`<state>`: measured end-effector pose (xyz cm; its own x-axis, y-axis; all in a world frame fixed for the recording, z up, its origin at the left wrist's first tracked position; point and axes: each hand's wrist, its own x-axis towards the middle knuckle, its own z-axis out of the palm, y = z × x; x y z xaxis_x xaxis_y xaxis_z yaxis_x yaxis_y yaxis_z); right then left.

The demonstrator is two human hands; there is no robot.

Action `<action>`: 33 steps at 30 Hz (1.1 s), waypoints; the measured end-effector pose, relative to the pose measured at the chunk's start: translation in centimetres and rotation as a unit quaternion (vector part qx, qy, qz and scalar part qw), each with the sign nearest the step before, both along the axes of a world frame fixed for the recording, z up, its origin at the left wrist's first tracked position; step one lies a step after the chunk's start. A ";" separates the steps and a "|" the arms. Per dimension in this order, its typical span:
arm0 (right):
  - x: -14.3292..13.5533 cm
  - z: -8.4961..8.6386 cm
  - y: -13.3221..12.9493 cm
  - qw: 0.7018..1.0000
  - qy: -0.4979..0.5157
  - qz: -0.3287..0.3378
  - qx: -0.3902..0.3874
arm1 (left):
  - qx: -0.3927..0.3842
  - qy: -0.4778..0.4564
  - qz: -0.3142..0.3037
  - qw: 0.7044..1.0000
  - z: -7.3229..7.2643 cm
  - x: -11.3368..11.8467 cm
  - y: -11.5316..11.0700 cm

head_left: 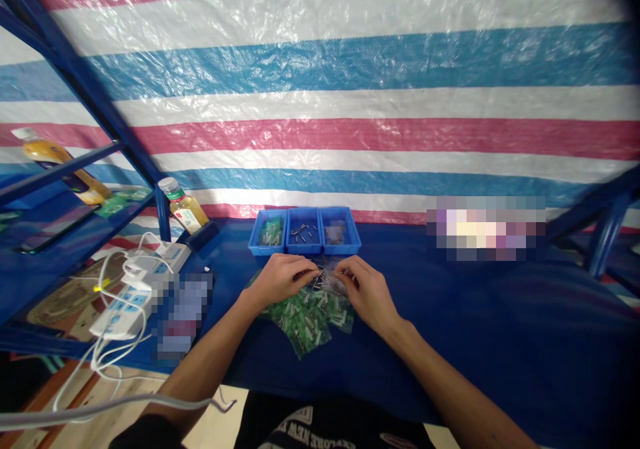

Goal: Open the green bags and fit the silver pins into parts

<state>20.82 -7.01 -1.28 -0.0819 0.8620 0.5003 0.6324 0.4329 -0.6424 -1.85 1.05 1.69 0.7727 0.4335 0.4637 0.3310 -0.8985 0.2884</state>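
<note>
My left hand is closed in a pinch, thumb against fingers, beside a pile of dark metal pins. Whatever it grips is too small to make out. Facing it, my right hand pinches at the edge of a small clear plastic bag. Below both hands, green plastic packets with thin pale and metallic pieces inside lie heaped on the blue table. Just behind the hands, three blue bins stand side by side: a left bin with green packets, a middle bin with loose metal pins, and a right bin with clear bags.
At left lie a white power strip with tangled white cables and a blurred phone-like object. A drink bottle stands behind them by a blue metal frame. A blurred-out item sits at back right, before a striped plastic sheet.
</note>
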 end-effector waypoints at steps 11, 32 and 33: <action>-0.2 0.0 -0.1 1.000 -0.004 0.005 -0.012 | -0.015 0.010 0.005 1.000 -0.2 -0.1 -0.1; -0.8 -0.3 -0.2 0.999 -0.025 0.003 -0.046 | -0.181 -0.103 0.298 0.932 -1.1 -0.4 1.8; -0.8 -0.3 -0.2 0.999 -0.025 0.002 -0.044 | -0.169 -0.088 0.283 0.940 -1.2 -0.3 1.7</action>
<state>20.06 -7.23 -1.55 -0.1081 0.9019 0.4183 0.6629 0.3790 -0.6457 -2.16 2.75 0.50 0.2982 0.8974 0.3251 0.6481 -0.4404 0.6213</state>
